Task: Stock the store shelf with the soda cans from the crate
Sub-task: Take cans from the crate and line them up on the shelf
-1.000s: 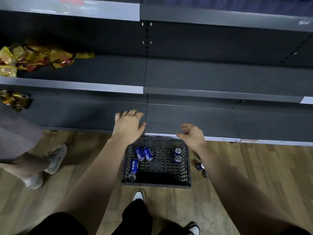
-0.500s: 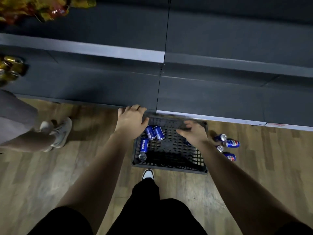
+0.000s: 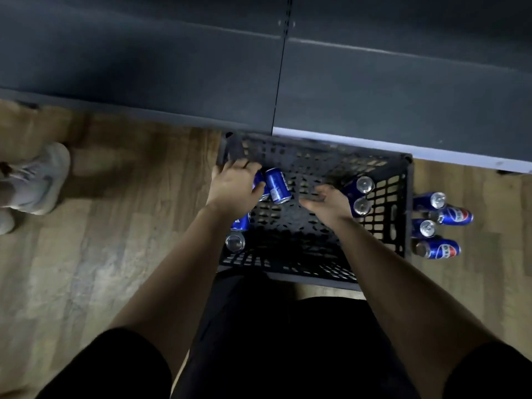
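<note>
Down on the wooden floor, seen from the head camera, a black plastic crate sits against the foot of a dark store shelf. The left hand reaches into the crate's far left corner, fingers wrapped round a lying blue Pepsi can. The right hand hovers inside, fingers loose and released, beside two upright cans. Four more cans rest on the floor just right of the crate.
</note>
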Demonstrator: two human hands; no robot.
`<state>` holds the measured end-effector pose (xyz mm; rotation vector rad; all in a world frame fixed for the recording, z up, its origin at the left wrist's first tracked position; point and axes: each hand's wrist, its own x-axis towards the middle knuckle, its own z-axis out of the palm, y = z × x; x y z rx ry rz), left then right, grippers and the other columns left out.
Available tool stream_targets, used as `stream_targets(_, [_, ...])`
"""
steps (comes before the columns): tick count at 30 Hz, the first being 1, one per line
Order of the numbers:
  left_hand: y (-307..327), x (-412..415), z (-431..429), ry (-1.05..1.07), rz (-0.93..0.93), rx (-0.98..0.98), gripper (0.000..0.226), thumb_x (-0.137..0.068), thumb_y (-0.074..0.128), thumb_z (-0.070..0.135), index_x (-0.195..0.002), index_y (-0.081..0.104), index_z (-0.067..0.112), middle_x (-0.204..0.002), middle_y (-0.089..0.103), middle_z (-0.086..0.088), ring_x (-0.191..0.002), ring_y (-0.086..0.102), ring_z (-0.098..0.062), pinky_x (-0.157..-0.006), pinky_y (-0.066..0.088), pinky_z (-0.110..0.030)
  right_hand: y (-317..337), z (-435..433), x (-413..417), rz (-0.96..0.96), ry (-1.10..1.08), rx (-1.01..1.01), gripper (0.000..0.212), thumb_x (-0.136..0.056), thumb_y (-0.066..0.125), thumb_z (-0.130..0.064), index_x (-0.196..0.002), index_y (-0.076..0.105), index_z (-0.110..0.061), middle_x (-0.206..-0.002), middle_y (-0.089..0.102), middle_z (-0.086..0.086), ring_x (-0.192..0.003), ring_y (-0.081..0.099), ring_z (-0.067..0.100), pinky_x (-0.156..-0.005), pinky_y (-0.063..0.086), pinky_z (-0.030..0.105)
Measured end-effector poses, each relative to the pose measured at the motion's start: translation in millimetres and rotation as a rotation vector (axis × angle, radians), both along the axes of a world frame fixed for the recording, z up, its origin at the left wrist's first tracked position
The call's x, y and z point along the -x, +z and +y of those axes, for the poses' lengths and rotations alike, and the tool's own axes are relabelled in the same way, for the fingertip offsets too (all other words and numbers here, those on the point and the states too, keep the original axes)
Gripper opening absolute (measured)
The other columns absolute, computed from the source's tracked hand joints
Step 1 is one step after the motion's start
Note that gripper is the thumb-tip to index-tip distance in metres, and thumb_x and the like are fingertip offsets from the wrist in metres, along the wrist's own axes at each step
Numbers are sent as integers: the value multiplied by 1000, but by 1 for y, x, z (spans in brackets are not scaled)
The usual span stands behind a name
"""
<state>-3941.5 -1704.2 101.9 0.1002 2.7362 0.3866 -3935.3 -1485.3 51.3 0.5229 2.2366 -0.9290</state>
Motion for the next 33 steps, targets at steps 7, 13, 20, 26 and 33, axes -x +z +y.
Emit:
stream_targets(7, [-114, 2, 12, -26, 15, -9, 46, -95, 48, 34, -138, 46, 17, -136, 49, -6, -125, 42, -30, -104, 28, -42, -126, -11, 18, -3, -30, 15, 75, -79, 74, -47, -141, 48, -14, -135, 57, 6, -117, 58, 22, -85, 44, 26])
stream_targets(13, [-163, 7, 13, -59, 64, 7, 46, -94, 49, 34, -137, 47, 17, -135, 49, -6, -123, 45, -30, -104, 29, -44, -182, -19, 25, 24, -65, 25, 75, -80, 74, -46, -141, 47, -13, -134, 57, 6, -119, 56, 22, -84, 41, 24])
stream_targets(20, [-194, 7, 10, -60, 53, -10, 46, -93, 50, 33, -134, 50, 14, -133, 50, -9, -122, 45, -32, -105, 35, -46, -217, -37, 32, 78, -63, 9, 78, -80, 72, -53, -140, 46, -11, -129, 60, 7, -115, 58, 25, -81, 41, 25])
stream_targets(26, [-202, 5, 5, -65, 48, -6, 45, -93, 50, 34, -134, 50, 15, -135, 50, -6, -123, 46, -28, -105, 32, -45, -234, -43, 38, 36, -49, -13, 59, -84, 69, -51, -124, 56, -9, -118, 65, 14, -103, 62, 30, -72, 40, 29])
stream_targets(33, [-201, 5, 7, -55, 43, -3, 46, -93, 50, 34, -136, 48, 16, -136, 49, -5, -125, 44, -27, -106, 32, -45, -234, -48, 37, 37, -91, 63, 44, -86, 67, -45, -110, 64, -7, -93, 65, 10, -79, 59, 26, -62, 40, 30])
